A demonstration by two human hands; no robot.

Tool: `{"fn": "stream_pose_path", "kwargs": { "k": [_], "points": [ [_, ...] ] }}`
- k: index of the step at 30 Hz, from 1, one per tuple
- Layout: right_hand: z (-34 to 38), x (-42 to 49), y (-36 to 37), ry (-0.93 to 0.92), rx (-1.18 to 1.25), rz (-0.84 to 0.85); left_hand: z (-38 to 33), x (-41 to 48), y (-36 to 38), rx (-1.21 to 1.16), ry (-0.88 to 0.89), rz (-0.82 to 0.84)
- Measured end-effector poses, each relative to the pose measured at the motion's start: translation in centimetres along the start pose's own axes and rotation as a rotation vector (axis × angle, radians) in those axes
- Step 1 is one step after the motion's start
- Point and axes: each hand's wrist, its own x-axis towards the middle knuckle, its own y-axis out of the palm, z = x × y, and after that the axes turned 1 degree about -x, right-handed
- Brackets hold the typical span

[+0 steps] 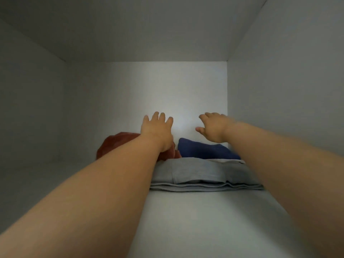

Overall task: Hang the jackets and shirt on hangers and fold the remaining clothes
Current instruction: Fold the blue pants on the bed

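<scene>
Folded grey garment (204,174) lies on a white shelf (204,220), long axis left to right, folded edge facing the viewer. Behind it sit rust-red clothing (115,146) and navy clothing (204,149). Left hand (157,127) and right hand (214,127) reach above, fingers loosely spread, holding nothing.

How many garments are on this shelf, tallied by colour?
Rust-red garment: 1
Navy-blue garment: 1
Grey folded garment: 1
Total: 3

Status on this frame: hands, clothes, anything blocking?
Both open, empty: left hand over rust-red garment, right hand over navy garment. Folded grey garment nearest on shelf. Nothing blocking.
</scene>
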Motion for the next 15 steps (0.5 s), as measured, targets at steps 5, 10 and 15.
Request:
{"fn": "stream_pose_path", "kwargs": {
  "k": [5, 10, 15],
  "points": [
    [4.0, -4.2, -2.5, -0.047, 0.057, -0.131, 2.3, -5.9, -3.1, 0.041, -0.077, -0.083],
    [7.3, -9.4, -5.3, -0.037, 0.172, -0.306, 3.8, -12.3, -7.7, 0.229, -0.069, -0.162],
    [11.0, -15.3, -7.9, 0.039, 0.22, -0.402, 4.4, -19.6, -11.9, 0.346, 0.031, -0.185]
  ]
}}
